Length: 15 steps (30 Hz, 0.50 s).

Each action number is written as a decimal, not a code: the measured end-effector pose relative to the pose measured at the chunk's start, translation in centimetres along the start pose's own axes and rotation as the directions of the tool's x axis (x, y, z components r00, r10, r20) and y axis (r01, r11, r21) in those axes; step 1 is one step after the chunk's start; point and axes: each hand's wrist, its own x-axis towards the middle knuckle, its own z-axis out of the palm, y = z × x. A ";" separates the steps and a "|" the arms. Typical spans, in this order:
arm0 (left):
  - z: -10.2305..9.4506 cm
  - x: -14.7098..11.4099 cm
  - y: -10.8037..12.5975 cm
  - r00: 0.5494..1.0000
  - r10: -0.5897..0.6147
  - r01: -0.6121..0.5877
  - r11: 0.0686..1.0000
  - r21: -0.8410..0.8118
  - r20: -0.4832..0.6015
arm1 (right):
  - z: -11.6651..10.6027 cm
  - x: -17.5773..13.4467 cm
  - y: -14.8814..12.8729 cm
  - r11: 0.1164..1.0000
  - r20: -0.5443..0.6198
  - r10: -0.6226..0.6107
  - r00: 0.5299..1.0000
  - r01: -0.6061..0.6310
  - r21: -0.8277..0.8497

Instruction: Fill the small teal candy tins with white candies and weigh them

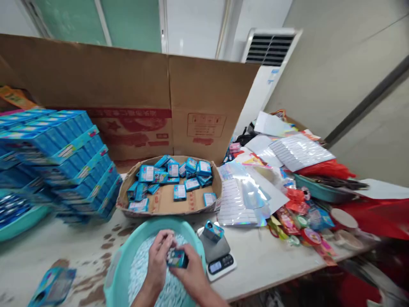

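Note:
My right hand grips a small blue box over a turquoise basin. Close against the box's end, my left hand has its fingers curled around several small white pieces. More small pale pieces fill the basin below both hands. Right of the basin is a small digital scale with a lit display; another blue box rests on its grey plate. The number on the display is too small to read.
Behind the basin, a low cardboard tray holds several blue boxes. Stacked blue cartons rise at left beside another turquoise basin. A flattened blue package lies front left. Shiny sheets and colourful wrappers cover the right side.

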 end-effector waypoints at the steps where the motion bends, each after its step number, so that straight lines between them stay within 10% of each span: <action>1: 0.0 -0.1 0.0 1.000 0.013 -0.012 1.000 -0.029 0.012 | -0.4 -0.1 -0.3 1.000 -0.006 -0.002 1.000 0.002 -0.004; 15: -1.9 0.2 0.9 0.996 0.073 -0.073 0.997 0.004 0.051 | 0.4 1.3 1.5 0.987 -0.004 -0.100 0.995 0.099 0.125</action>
